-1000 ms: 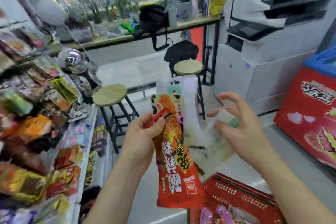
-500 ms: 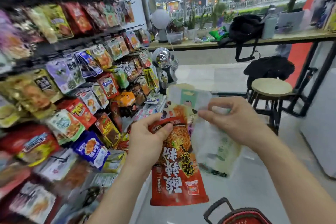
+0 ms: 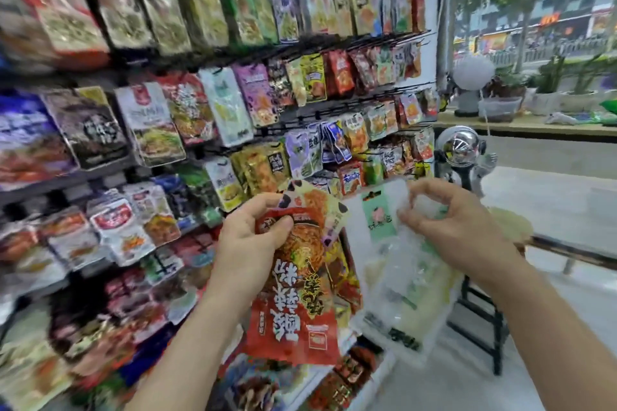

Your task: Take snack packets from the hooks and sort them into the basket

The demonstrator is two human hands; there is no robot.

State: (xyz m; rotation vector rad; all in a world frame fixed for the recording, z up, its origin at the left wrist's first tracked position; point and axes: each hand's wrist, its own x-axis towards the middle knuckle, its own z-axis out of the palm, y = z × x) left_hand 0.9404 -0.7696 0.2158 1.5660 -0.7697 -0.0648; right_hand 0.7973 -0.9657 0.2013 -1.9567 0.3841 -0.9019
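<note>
My left hand [image 3: 248, 243] grips a red noodle packet [image 3: 293, 310] near its top, with another pale spotted packet [image 3: 334, 220] fanned behind it. My right hand [image 3: 450, 227] pinches the top of a clear packet with a green label [image 3: 397, 270], held just right of the red one. Rows of snack packets hang from the hooks of the wall rack [image 3: 217, 110], which fills the left and centre of the view. The basket is out of sight.
A chrome gumball-style stand [image 3: 460, 150] is at the rack's right end. Behind it runs a wooden counter [image 3: 534, 127] with plants along the window. A stool with black legs [image 3: 480, 310] stands under my right forearm.
My view has swung left, from the floor, stools and red basket to the packet rack. Both hands keep their packets; the basket has left the frame.
</note>
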